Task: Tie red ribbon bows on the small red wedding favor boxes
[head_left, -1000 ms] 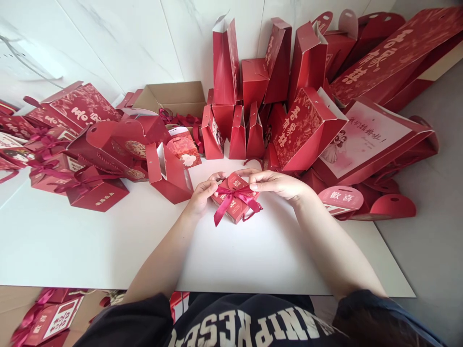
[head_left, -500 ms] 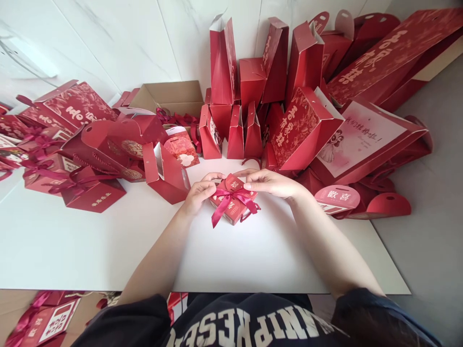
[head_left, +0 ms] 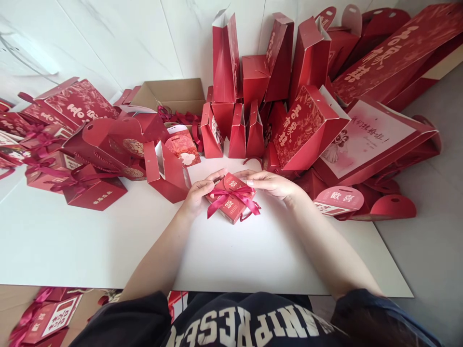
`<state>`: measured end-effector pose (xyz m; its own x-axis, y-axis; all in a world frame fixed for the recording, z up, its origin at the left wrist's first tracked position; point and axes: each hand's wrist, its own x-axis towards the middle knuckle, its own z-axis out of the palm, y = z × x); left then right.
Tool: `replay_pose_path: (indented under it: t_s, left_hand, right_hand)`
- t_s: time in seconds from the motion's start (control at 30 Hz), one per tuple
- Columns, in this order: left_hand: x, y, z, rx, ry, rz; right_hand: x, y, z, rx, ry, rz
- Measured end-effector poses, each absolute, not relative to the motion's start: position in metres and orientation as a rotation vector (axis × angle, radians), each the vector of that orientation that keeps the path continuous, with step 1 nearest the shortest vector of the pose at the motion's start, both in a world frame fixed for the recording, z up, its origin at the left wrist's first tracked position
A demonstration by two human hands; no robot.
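A small red gift box [head_left: 231, 211] with pale Chinese lettering rests on the white table, tilted in front of me. Around its middle runs a magenta ribbon [head_left: 236, 193] tied in a bow, its tails hanging to both sides. A red cord handle [head_left: 249, 213] shows at its right edge. My left hand [head_left: 198, 192] grips the box's left upper corner, thumb on top. On the right upper side, my right hand [head_left: 269, 184] holds it with the thumb near the bow and the fingers behind. The far fingertips are partly hidden by the box.
Red gift bags [head_left: 226, 62] and boxes crowd the back and right of the white table [head_left: 144, 250]. More ribboned boxes [head_left: 96, 188] stand at the left. An open cardboard carton [head_left: 173, 91] holds ribbons. Below the front edge lies another ribboned box [head_left: 54, 318].
The bow's loops and tails are spread wider and lie flatter across the box. Both hands keep hold of the box at its sides. The camera view has shifted slightly.
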<state>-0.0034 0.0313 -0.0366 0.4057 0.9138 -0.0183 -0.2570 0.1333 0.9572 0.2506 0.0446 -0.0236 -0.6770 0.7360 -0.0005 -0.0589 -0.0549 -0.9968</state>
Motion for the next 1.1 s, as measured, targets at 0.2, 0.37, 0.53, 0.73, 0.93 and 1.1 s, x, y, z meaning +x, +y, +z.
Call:
replay_pose_path:
  t_s: [0.2,0.37,0.53,0.73,0.93,1.1]
  left_hand:
    - [-0.005,0.034,-0.040,1.171,0.719,0.965]
    - [-0.010,0.035,-0.030,1.376,0.743,0.932]
    - [-0.013,0.031,-0.013,1.595,0.871,0.954]
    - [0.002,0.016,0.001,1.767,1.106,0.920]
    - [0.004,0.013,0.003,1.684,1.115,0.896]
    - [-0.004,0.019,0.001,1.506,1.002,0.881]
  right_hand:
    - [0.250,0.043,-0.013,-0.777,-1.733,1.731]
    - [0.251,0.039,-0.001,-0.796,-1.789,1.683]
    - [0.254,0.035,0.008,-0.829,-1.883,1.615]
    - [0.254,0.027,0.019,-0.922,-1.958,1.502]
    - [0.250,0.028,0.013,-0.991,-1.996,1.220]
    - [0.243,0.013,0.032,-1.099,-2.019,0.819]
